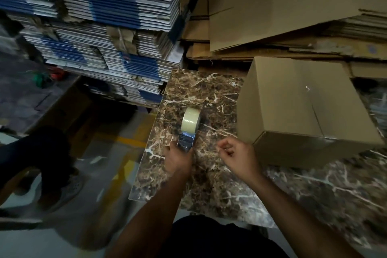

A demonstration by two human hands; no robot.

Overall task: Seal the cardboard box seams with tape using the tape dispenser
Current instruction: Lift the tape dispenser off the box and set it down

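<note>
Marble-patterned table (219, 94), stacked blue-and-white flat cartons (100, 27), brown cardboard sheets (272, 6)

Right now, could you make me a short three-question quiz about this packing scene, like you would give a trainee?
1. True or false: the left hand grips the tape dispenser.
2. The cardboard box sits on which side of the dispenser? A) right B) left
3. Fill in: the right hand is loosely curled and touches ____.

Key: 1 true; 2 A; 3 nothing. It hovers above the marble-patterned table, between dispenser and box.
</note>
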